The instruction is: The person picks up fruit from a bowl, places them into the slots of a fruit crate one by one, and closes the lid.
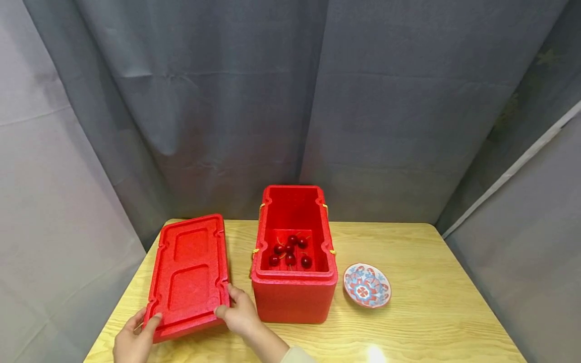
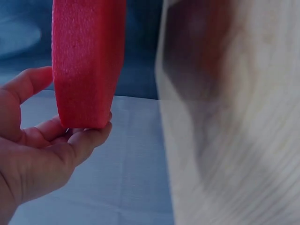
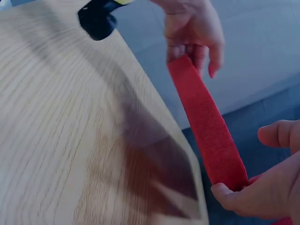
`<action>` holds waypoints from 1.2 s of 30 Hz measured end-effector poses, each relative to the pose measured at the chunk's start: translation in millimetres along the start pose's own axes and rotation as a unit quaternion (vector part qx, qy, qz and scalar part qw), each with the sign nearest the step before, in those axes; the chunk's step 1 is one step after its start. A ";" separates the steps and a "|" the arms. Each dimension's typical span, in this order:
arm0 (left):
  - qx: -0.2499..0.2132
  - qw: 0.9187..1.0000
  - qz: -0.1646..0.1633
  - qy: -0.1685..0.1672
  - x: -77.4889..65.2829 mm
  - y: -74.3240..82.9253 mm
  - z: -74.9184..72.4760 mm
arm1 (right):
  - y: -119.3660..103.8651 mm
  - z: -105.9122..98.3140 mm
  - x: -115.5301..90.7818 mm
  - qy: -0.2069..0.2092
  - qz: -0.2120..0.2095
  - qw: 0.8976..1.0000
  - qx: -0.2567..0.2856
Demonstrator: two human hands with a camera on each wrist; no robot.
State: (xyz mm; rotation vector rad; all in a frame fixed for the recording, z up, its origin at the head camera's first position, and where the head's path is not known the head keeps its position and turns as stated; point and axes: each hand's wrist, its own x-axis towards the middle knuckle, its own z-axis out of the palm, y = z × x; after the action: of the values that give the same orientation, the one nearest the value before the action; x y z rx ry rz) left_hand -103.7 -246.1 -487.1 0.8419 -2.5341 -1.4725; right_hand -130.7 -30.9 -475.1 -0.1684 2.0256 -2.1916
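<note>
A red foam lid (image 1: 192, 277) with two recessed panels is at the table's left, slightly askew. My left hand (image 1: 132, 339) grips its near left corner; in the left wrist view the fingers (image 2: 89, 140) curl beneath the lid's edge and the thumb touches its side. At the near right corner my right hand (image 1: 242, 313) holds the lid, with a fingertip (image 3: 222, 193) against its end in the right wrist view. Beside that hand stands a lidless red foam box (image 1: 295, 302) with yellow cords on its sides. Several dark red cherries (image 1: 290, 259) with stems lie on its floor.
A small bowl (image 1: 366, 285) with a red and blue pattern sits right of the box. The light wooden table (image 1: 431, 302) extends to the right beyond it. Grey curtains (image 1: 227, 101) hang behind the table and along both sides.
</note>
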 end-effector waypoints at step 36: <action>0.013 0.998 0.050 0.027 -36.6 68.5 -28.5 | -79.9 -32.3 -26.9 -0.052 -0.031 0.995 -0.079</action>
State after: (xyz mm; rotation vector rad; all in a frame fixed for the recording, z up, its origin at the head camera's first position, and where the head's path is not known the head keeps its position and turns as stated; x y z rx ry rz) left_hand -91.4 -223.6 -408.4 0.7359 -2.5209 -1.3712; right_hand -113.0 11.8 -397.5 -0.3606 2.1620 -2.0080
